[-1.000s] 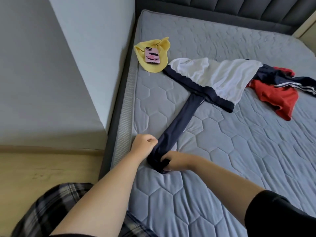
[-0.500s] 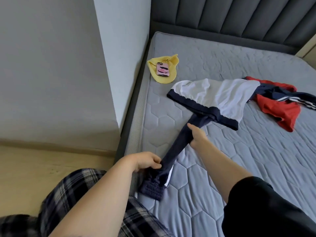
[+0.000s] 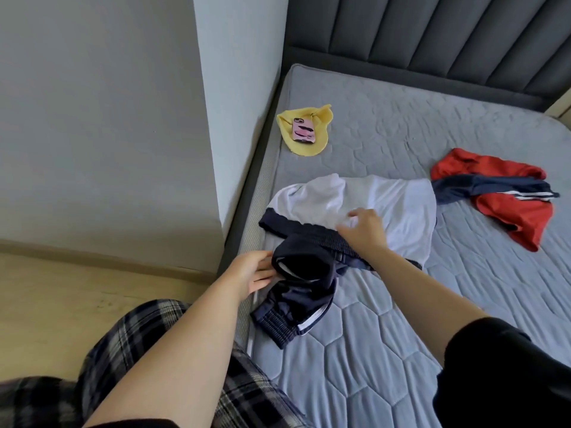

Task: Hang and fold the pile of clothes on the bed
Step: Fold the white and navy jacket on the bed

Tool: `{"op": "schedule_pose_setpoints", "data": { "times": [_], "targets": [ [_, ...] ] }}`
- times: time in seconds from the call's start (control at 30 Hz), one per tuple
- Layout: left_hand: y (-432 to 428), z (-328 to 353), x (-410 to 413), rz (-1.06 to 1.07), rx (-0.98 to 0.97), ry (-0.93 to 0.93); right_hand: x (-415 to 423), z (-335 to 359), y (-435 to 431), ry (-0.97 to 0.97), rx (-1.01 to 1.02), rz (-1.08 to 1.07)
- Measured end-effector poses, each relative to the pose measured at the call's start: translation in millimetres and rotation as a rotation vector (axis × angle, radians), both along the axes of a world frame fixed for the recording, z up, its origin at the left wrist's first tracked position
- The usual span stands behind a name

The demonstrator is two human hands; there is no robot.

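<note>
Head: phone (image 3: 303,130) on cloth (image 3: 304,149); left hand (image 3: 251,273), right hand (image 3: 365,230) touch garment (image 3: 401,205).

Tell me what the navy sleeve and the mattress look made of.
The navy sleeve: thin, slightly shiny synthetic, probably polyester; it bunches in soft folds, with a ribbed knit cuff. The mattress: matte grey quilted fabric, stitched in hexagons, likely padded.
</note>
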State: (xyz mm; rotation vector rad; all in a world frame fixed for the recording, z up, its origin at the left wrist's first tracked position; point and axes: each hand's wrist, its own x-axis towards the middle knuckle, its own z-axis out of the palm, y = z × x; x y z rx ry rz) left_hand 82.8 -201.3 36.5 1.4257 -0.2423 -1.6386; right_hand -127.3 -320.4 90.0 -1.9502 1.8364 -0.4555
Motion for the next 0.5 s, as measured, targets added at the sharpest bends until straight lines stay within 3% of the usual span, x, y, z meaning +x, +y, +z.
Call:
{"op": "schedule_pose_setpoints", "data": {
  "times": [0.1,0.2,0.33,0.4,0.5],
  "targets": [
    [2,2,-4,-0.089,-0.052,0.03,-30,-25,-9,0.41,0.128,0.078],
    [3,6,-7,-0.159,-0.092,0.041,-41,-47,-8,0.507,0.235,0.242],
    [1,8,-12,-0.219,-0.141,0.032,-30,-51,-11,0.587,0.086,0.249],
    [0,8,-11,-0.168,-0.144,0.057,-16,-36,-11,0.479,0.102,0.256],
    [-3,2,-3,-0.067,-0.131,0.082,22,8,-3,-0.117,0.289,0.166]
  ]
}}
